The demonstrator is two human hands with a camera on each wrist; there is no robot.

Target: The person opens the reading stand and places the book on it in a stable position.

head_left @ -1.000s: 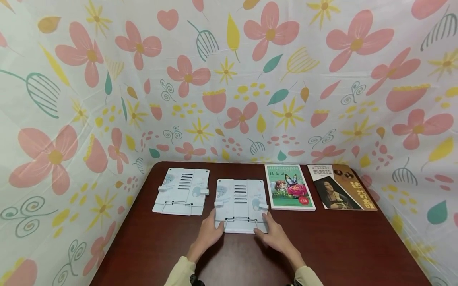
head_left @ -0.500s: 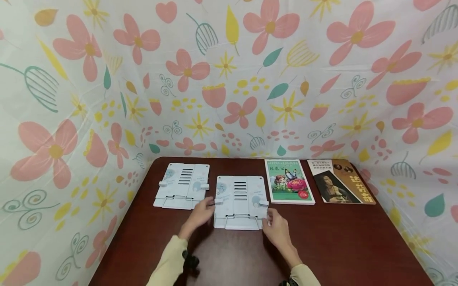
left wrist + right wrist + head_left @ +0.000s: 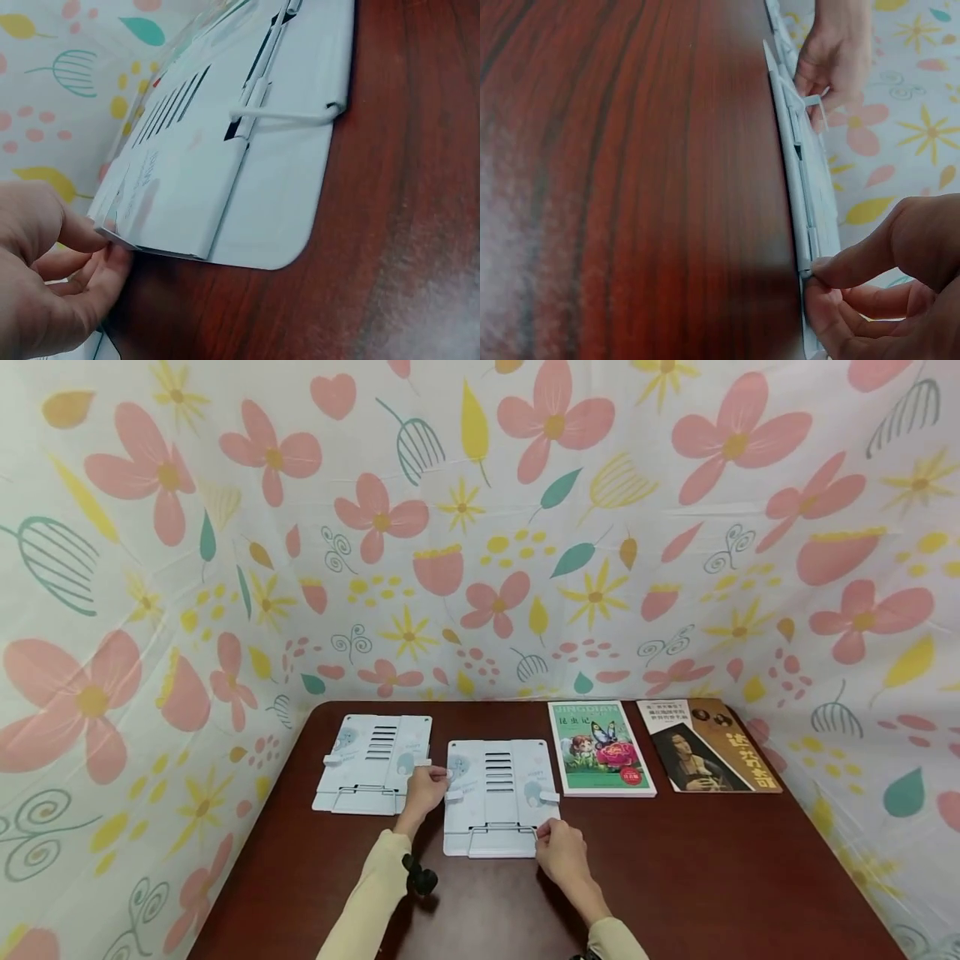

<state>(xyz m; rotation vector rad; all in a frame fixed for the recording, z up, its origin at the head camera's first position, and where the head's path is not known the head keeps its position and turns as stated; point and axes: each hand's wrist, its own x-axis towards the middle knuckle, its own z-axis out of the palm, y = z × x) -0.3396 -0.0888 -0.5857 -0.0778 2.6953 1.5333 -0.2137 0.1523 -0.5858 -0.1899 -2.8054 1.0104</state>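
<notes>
A white book stand (image 3: 480,806) with slots, side clips and a wire ledge lies flat at the middle of the table. My left hand (image 3: 424,792) is at its left edge; in the left wrist view the thumb and forefinger pinch the side clip (image 3: 120,237). At the lower right corner is my right hand (image 3: 562,852), its thumb and forefinger pinching the stand near the end of the wire (image 3: 537,833). A second, similar book stand (image 3: 360,777) lies to the left, partly behind my left hand.
A green children's book (image 3: 600,781) with a butterfly lies right of the stands. Beside it is a brown and white book (image 3: 708,735) with a portrait. The dark red table (image 3: 712,877) meets a flowered cloth (image 3: 480,552) at the back and sides.
My left hand has let go of the lower left corner and moved up to the left side clip. My right hand has shifted its hold at the lower right corner. The stands lie flat throughout.
</notes>
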